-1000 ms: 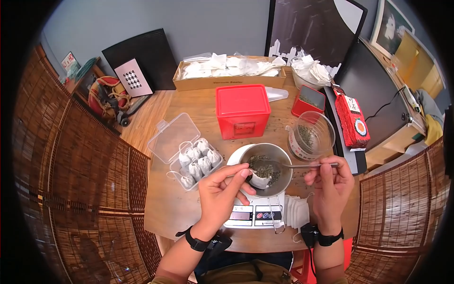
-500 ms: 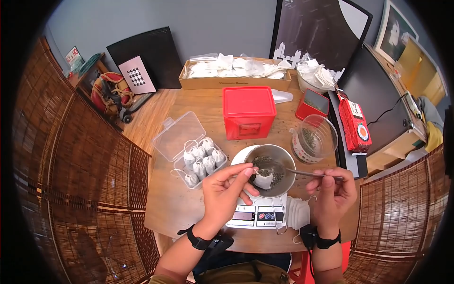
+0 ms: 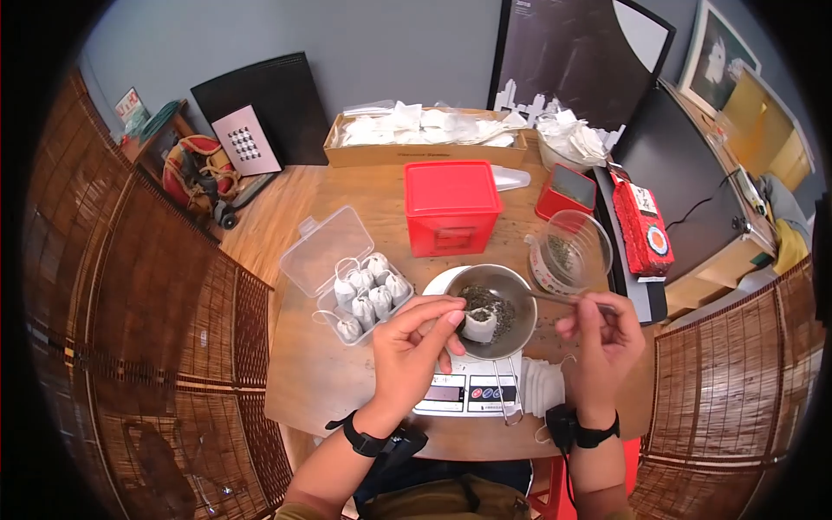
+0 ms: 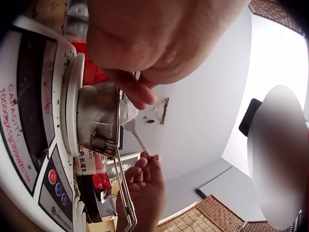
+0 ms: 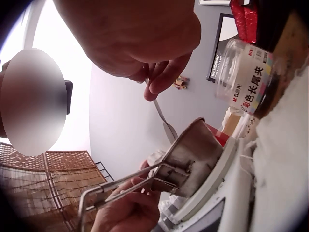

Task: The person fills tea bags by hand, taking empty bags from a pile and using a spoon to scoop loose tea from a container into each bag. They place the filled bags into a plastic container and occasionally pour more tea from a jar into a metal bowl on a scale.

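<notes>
The left hand (image 3: 414, 351) pinches the top edge of a small white drawstring tea bag (image 3: 480, 328) between thumb and fingertips. Dark loose tea shows in its mouth. It hangs inside a metal saucepan (image 3: 523, 322), low over more loose tea (image 3: 504, 305). The right hand (image 3: 609, 351) grips a metal spoon (image 3: 555, 298) by its handle; in the right wrist view the spoon bowl (image 5: 170, 132) points down at the saucepan's rim. Beneath the saucepan is a white kitchen scale (image 3: 433, 407), and the saucepan's wire handle (image 3: 509, 394) extends toward the person.
To the left, an open clear plastic box (image 3: 328, 251) holds several tied tea bags (image 3: 364, 286). Flat white bags (image 3: 544, 386) lie right of the scale. Behind stand a red canister (image 3: 451, 208), a clear round jar (image 3: 576, 251), a red tin (image 3: 565, 192) and a cardboard box (image 3: 425, 156).
The tea bag has gone from tilted to more upright in the left fingers. The spoon's bowl has moved right, away from the bag, toward the saucepan's right rim.
</notes>
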Motion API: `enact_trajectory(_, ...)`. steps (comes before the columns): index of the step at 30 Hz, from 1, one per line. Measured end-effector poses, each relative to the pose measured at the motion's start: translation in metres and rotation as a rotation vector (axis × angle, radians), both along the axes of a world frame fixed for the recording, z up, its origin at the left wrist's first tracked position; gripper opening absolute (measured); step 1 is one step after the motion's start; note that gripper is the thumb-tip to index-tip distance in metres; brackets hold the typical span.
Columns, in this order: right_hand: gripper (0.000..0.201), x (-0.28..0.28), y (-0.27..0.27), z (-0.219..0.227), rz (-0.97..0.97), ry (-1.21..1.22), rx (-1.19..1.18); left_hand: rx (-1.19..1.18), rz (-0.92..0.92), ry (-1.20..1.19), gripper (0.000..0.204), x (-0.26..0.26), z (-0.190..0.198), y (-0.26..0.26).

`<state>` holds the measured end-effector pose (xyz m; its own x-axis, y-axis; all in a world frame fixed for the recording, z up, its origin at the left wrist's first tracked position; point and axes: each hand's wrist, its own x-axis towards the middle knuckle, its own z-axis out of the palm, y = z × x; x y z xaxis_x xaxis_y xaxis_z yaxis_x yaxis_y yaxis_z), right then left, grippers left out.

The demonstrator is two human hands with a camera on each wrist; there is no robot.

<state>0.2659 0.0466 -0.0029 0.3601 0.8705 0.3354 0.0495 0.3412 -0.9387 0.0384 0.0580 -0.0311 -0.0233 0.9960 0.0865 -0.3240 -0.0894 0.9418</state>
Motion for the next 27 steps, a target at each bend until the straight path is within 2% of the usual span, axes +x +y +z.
enact_trajectory(1,0.013,0.003,0.004,0.001,-0.015,-0.004,0.004,0.028,0.017,0.030,0.015,0.000,-0.001,0.000)
enact_trajectory(3,0.013,0.007,0.013,0.001,0.080,-0.046,-0.154,0.062,0.025,0.054,0.015,0.001,-0.002,-0.001)
enact_trajectory(5,0.012,0.008,0.017,0.004,0.081,0.006,-0.181,0.061,0.043,0.089,0.014,0.000,0.001,-0.001)
enact_trajectory(9,0.014,0.027,0.020,0.006,0.163,-0.133,-0.269,0.104,0.013,0.090,0.013,0.003,-0.001,0.000)
enact_trajectory(11,0.016,0.034,0.017,0.013,0.181,-0.389,-0.350,0.132,0.027,0.088,0.013,0.004,-0.006,0.001)
enact_trajectory(15,0.020,0.029,0.003,0.037,0.124,-0.525,-0.326,0.101,0.017,0.078,0.014,0.005,-0.003,-0.001)
enact_trajectory(17,0.020,0.019,-0.006,0.051,-0.103,-0.844,-0.097,0.105,0.019,0.070,0.014,0.004,-0.003,-0.001)
enact_trajectory(18,0.020,0.014,-0.009,0.053,-0.107,-0.844,-0.097,0.107,0.016,0.069,0.014,0.004,-0.003,-0.001)
enact_trajectory(20,0.018,0.004,-0.016,0.053,-0.096,-0.891,0.123,0.126,0.023,0.047,0.014,0.006,-0.004,-0.001)
enact_trajectory(21,0.018,-0.005,-0.018,0.053,-0.100,-0.892,0.123,0.128,0.020,0.046,0.014,0.005,-0.002,-0.001)
enact_trajectory(23,0.013,-0.027,-0.019,0.051,0.153,-0.825,0.003,0.101,0.000,0.022,0.014,0.005,0.000,-0.003)
enact_trajectory(27,0.009,-0.038,0.002,0.023,0.201,-0.886,0.075,0.128,0.010,0.045,0.015,0.003,-0.002,-0.002)
